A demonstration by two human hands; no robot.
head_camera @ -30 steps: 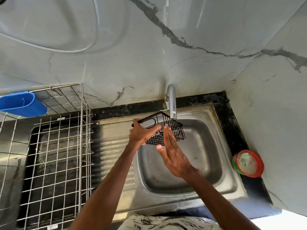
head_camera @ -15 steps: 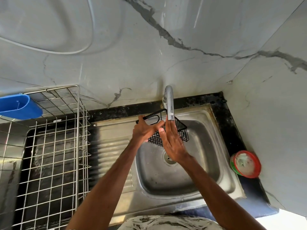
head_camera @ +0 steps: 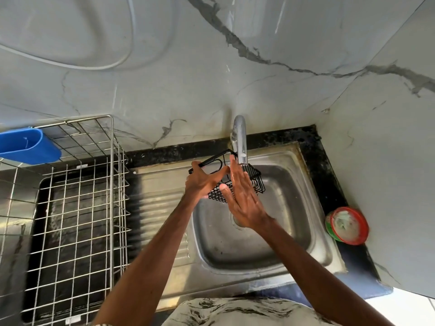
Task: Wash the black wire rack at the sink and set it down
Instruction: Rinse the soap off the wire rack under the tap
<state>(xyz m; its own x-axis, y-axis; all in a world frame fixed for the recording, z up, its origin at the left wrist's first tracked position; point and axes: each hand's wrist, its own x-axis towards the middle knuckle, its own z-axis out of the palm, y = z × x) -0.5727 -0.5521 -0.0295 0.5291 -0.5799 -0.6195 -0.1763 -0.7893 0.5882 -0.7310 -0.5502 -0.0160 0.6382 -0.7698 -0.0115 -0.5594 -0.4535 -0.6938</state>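
A small black wire rack [head_camera: 255, 181] hangs tilted over the steel sink [head_camera: 303, 231], right under the spout of the chrome tap [head_camera: 240, 140]. My left hand [head_camera: 203, 181] grips the rack by its left rim and frame bar. My right hand [head_camera: 243, 198] lies flat with straight fingers against the rack's near side, fingertips up by the spout. The rack's middle is hidden behind my right hand.
A tall silver wire dish basket [head_camera: 77, 220] stands on the left, with a blue plastic holder [head_camera: 28, 145] hung on its back rim. A red-rimmed tub [head_camera: 347, 225] sits on the black counter right of the sink. Marble walls close the back and right.
My right hand has gone from below the rack up against its near side, fingers reaching the spout. The rack sits slightly closer under the tap.
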